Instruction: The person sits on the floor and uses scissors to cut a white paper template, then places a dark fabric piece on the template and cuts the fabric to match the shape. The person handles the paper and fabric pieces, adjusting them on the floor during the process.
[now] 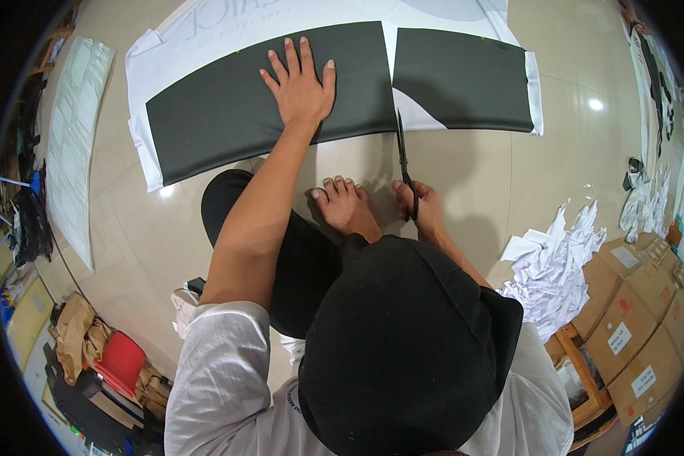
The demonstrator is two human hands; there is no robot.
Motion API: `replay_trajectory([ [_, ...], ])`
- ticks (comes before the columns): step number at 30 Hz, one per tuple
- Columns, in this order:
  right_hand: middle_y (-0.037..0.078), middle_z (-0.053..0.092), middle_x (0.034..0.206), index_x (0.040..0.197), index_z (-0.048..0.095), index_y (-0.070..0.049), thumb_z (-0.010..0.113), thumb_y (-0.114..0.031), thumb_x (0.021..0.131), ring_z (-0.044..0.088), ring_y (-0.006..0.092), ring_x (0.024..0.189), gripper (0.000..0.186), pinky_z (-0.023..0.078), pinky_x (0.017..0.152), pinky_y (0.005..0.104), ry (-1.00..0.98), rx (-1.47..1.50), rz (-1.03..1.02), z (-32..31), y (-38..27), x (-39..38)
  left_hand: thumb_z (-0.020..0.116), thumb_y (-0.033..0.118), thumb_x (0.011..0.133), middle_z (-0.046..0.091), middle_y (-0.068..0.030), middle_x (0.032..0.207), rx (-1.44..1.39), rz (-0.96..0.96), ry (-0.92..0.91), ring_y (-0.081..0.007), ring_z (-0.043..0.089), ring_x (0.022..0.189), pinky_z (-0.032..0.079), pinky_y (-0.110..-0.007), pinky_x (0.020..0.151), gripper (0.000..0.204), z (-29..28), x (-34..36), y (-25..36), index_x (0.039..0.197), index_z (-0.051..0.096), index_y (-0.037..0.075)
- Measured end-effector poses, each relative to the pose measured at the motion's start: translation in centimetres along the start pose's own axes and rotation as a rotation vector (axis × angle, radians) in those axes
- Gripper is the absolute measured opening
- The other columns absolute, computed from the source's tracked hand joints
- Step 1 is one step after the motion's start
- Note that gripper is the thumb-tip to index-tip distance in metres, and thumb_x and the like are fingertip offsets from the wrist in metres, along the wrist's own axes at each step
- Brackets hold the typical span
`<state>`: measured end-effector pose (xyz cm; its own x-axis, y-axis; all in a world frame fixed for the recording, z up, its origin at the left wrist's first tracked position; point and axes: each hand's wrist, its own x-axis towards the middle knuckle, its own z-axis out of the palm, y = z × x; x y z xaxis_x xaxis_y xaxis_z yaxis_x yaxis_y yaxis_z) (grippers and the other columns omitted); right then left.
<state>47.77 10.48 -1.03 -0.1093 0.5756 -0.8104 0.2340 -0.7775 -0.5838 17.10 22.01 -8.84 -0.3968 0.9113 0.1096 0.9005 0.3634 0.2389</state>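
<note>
A large curved black panel (205, 114) lies on white printed sheeting (327, 14) on the floor. My left hand (300, 91) presses flat on it, fingers spread. To its right lies a smaller black panel (463, 76), with a strip of white between the two. My right hand (420, 205) grips the handles of black scissors (403, 156). The blades point away from me, their tips at the gap by the large panel's right edge, over the white material. Whether the blades are fully closed cannot be made out. My bare foot (346, 205) rests just left of the scissors.
White scraps (551, 266) are heaped on the tiled floor at right, beside stacked cardboard boxes (631, 327) and a wooden frame (585, 387). A long pale translucent sheet (76, 144) lies at far left. Lower left are a red item (119, 362) and brown bags (74, 334).
</note>
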Motion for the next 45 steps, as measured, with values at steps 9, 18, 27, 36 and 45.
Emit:
replay_trajectory([
  [9, 0.000, 0.059, 0.068, 0.088, 0.071, -0.002, 0.083, -0.040, 0.093, 0.055, 0.0110, 0.057, 0.040, 0.041, 0.055, 0.0286, -0.010, -0.006, -0.045, 0.3, -0.5, 1.8, 0.035, 0.063, 0.111, 0.023, -0.0172, 0.181, -0.008, 0.001, 0.025, -0.0495, 0.011, 0.166, 0.004, -0.070, 0.132, 0.080, 0.2, 0.0, -0.1, 0.174, 0.028, 0.014],
  [18, 0.000, 0.059, 0.067, 0.088, 0.071, -0.002, 0.085, -0.040, 0.093, 0.053, 0.0096, 0.056, 0.040, 0.039, 0.053, 0.0277, -0.019, 0.004, -0.042, 0.6, -0.9, 2.3, 0.034, 0.063, 0.111, 0.023, -0.0178, 0.180, 0.003, 0.007, 0.030, -0.0500, 0.011, 0.166, 0.005, -0.070, 0.131, 0.080, 0.4, 0.0, -0.2, 0.174, 0.028, 0.014],
  [27, 0.001, 0.059, 0.064, 0.082, 0.069, -0.003, 0.084, -0.034, 0.094, 0.053, 0.0102, 0.054, 0.036, 0.039, 0.051, 0.0283, 0.004, -0.004, -0.058, 0.6, -1.0, 2.1, 0.035, 0.063, 0.111, 0.023, -0.0182, 0.180, -0.004, 0.010, 0.034, -0.0501, 0.011, 0.166, 0.005, -0.071, 0.131, 0.080, 0.4, 0.1, -0.1, 0.174, 0.028, 0.014],
  [36, 0.001, 0.060, 0.064, 0.080, 0.067, -0.004, 0.083, -0.031, 0.093, 0.054, 0.0106, 0.054, 0.034, 0.039, 0.051, 0.0286, -0.005, -0.006, -0.071, 0.6, -1.0, 1.9, 0.036, 0.062, 0.111, 0.023, -0.0174, 0.180, 0.005, 0.001, 0.015, -0.0501, 0.011, 0.166, 0.005, -0.071, 0.131, 0.080, 0.1, 0.1, 0.0, 0.174, 0.027, 0.014],
  [45, 0.000, 0.059, 0.066, 0.084, 0.068, -0.004, 0.082, -0.039, 0.093, 0.054, 0.0110, 0.055, 0.038, 0.040, 0.053, 0.0294, -0.008, -0.001, -0.047, 0.9, -2.1, 2.4, 0.035, 0.060, 0.111, 0.022, -0.0162, 0.181, 0.001, 0.000, 0.008, -0.0508, 0.010, 0.166, 0.005, -0.071, 0.131, 0.078, 0.0, 0.0, -0.1, 0.174, 0.027, 0.013],
])
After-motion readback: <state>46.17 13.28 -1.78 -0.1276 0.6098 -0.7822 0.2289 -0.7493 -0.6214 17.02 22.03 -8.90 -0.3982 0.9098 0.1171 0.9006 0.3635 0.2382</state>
